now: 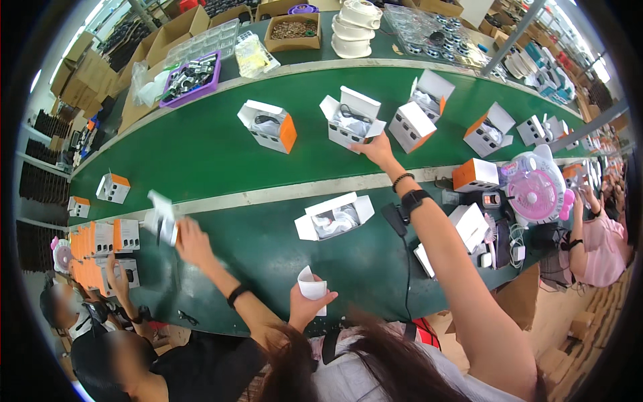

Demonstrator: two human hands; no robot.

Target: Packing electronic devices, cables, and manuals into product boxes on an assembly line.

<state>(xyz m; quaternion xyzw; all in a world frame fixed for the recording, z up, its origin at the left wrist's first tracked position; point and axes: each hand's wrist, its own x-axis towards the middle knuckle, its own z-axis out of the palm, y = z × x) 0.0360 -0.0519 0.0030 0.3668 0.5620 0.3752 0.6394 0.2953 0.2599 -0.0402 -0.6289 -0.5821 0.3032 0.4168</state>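
My right arm stretches over the bench to the green belt. There my right hand [376,149] grips the near lower edge of an open white box [345,137], with a coiled black cable [353,114] and a white-wrapped item inside. Close to my body, my left hand [308,309] is closed around a folded white paper [312,287]. Between my hands and further from me, another open white box [333,221] lies on the green bench; a bagged item fills it, and its flaps are spread.
More open white-and-orange boxes [271,127] stand along the belt [201,144]. To my left, a co-worker's blurred hand [194,242] holds a white box [161,220] near stacked boxes [126,234]. A pink fan [534,194], white cartons [469,226] and cables [517,241] lie to my right.
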